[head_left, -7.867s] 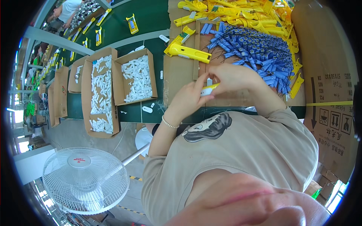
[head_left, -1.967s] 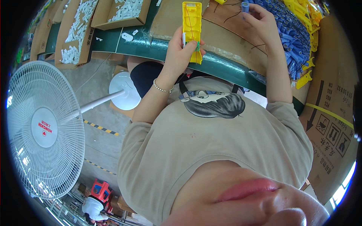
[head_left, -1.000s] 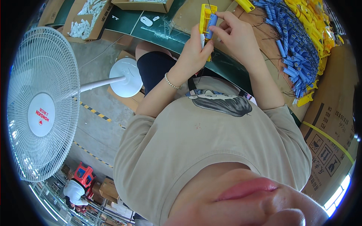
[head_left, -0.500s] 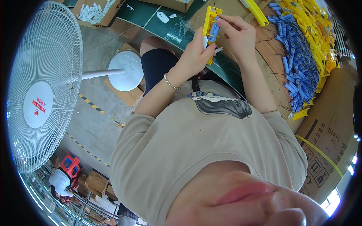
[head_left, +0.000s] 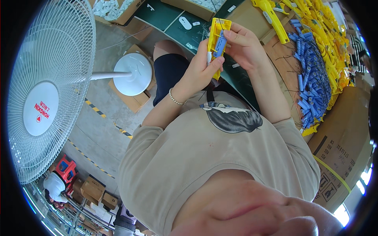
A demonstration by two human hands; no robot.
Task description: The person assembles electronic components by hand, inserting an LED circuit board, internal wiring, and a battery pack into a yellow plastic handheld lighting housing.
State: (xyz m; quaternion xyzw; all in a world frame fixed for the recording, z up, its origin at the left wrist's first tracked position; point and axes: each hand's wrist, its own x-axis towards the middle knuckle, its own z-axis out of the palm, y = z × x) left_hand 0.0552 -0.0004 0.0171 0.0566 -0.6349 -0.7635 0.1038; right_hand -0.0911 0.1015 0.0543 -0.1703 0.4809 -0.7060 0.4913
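Note:
Over the table's near edge, both hands hold a long yellow plastic casing, its hollow side toward me. A blue cylindrical battery lies lengthwise inside it, and a thin dark wire runs near its upper end. My left hand grips the casing's lower left side, thumb by the battery's lower end. A white part shows beside its fingers. My right hand is closed on the right edge, thumb near the battery's upper end and fingers partly hidden behind the casing.
Right of my hands lie a heap of blue wired batteries and piled yellow casings. Small white parts sit on the green table; boxes stand at its far side. A white fan is on the left, a large carton right.
My right thumb and fingers have shifted from the battery's top to the casing's right edge. The casing has turned a little more upright, and the whole view has shifted slightly.

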